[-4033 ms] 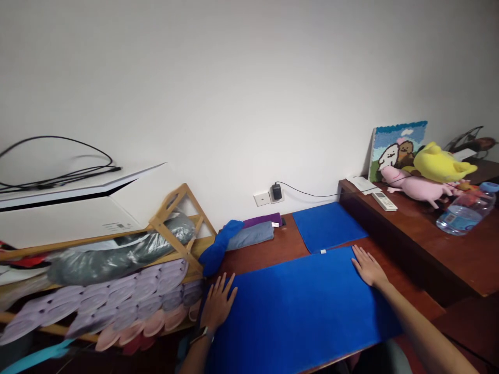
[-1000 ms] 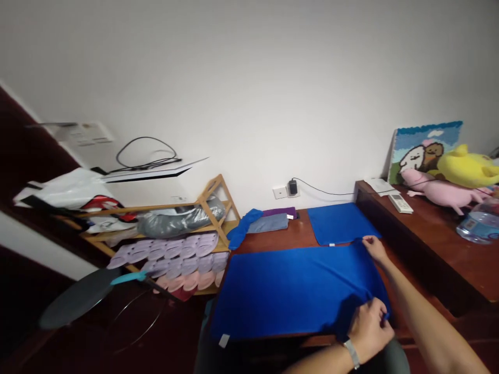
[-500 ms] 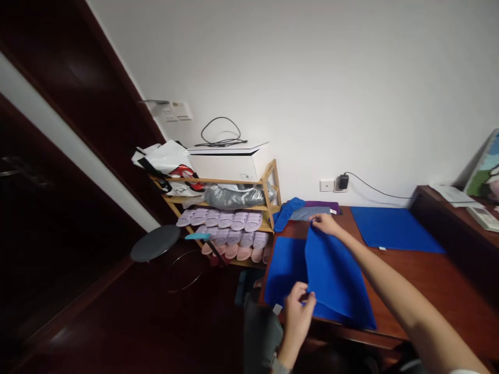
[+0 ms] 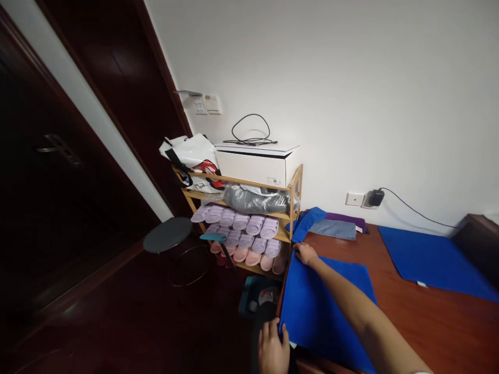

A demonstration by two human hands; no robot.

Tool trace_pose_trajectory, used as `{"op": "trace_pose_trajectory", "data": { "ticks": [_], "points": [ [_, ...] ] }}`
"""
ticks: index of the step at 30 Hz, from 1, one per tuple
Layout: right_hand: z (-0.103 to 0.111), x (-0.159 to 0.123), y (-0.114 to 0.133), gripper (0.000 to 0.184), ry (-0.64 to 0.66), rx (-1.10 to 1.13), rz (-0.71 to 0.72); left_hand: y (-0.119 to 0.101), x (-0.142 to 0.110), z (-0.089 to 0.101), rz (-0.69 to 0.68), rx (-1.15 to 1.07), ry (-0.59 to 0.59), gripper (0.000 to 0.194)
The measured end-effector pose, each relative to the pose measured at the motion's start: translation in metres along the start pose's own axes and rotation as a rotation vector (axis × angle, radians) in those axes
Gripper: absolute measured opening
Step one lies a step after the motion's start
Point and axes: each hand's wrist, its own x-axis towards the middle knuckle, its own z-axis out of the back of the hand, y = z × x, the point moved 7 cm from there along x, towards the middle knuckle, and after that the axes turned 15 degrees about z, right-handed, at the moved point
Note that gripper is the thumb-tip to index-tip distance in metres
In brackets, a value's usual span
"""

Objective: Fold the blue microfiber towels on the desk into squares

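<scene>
A blue towel [image 4: 310, 306], doubled over, lies on the reddish-brown desk [image 4: 409, 322] at its left end. At the towel's near left corner, my left hand [image 4: 274, 345] has its fingers closed on the edge. My right hand [image 4: 306, 254] grips the far left corner, and my right forearm crosses above the cloth. A second blue towel [image 4: 436, 262] is spread flat farther right, a white tag on its near edge. Against the wall lie a bunched blue cloth [image 4: 310, 223], a folded grey-blue towel [image 4: 333, 229] and a folded purple towel [image 4: 346, 220].
Left of the desk stands a wooden shoe rack [image 4: 291, 213] with several slippers [image 4: 255, 224], a white box [image 4: 253, 165] and a printed bag [image 4: 195, 156]. A round stool [image 4: 167, 234] is by the door. A black adapter [image 4: 376, 197] hangs from the wall socket.
The blue towel, flat and full-length before, has been folded leftward, its right edge carried over by both hands to the left edge. The view has turned left toward the door.
</scene>
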Motion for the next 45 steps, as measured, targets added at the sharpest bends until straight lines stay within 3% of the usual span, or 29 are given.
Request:
{"op": "trace_pose_trajectory", "data": {
  "ticks": [5, 9, 14, 16, 19, 22, 26, 33, 39, 42, 45],
  "points": [
    [-0.001, 0.007, -0.004, 0.023, -0.003, 0.051, 0.019, 0.002, 0.002, -0.008, 0.021, -0.005, 0.049, 0.032],
    [0.014, -0.004, 0.004, 0.024, -0.040, 0.123, 0.092, -0.007, 0.002, 0.003, -0.011, -0.055, 0.097, 0.028],
    [0.061, -0.035, 0.019, 0.039, -0.119, 0.203, 0.290, -0.020, 0.009, 0.025, -0.045, -0.186, 0.133, 0.019],
    [0.087, -0.051, 0.022, 0.038, -0.152, 0.214, 0.353, -0.025, 0.017, 0.034, -0.022, -0.262, 0.163, 0.015],
    [0.130, -0.078, 0.019, 0.034, -0.204, 0.212, 0.411, -0.040, 0.031, 0.054, -0.018, -0.392, 0.216, 0.025],
    [0.178, -0.115, 0.009, 0.028, -0.300, 0.202, 0.421, -0.068, 0.042, 0.083, -0.057, -0.457, 0.218, 0.036],
    [0.236, -0.173, -0.011, 0.023, -0.445, 0.264, 0.369, -0.120, 0.052, 0.128, -0.164, -0.458, 0.228, 0.036],
    [0.309, -0.264, -0.033, 0.027, -0.651, 0.402, 0.285, -0.225, 0.062, 0.197, -0.452, -0.396, 0.230, 0.028],
    [0.338, -0.317, -0.039, 0.031, -0.697, 0.407, 0.141, -0.308, 0.061, 0.229, -0.701, -0.342, 0.254, 0.023],
    [0.340, -0.335, -0.041, 0.030, -0.716, 0.479, 0.131, -0.331, 0.067, 0.230, -0.722, -0.362, 0.274, 0.025],
    [0.337, -0.350, -0.045, 0.036, -0.738, 0.527, 0.115, -0.340, 0.078, 0.223, -0.678, -0.391, 0.331, 0.028]
  ]
}}
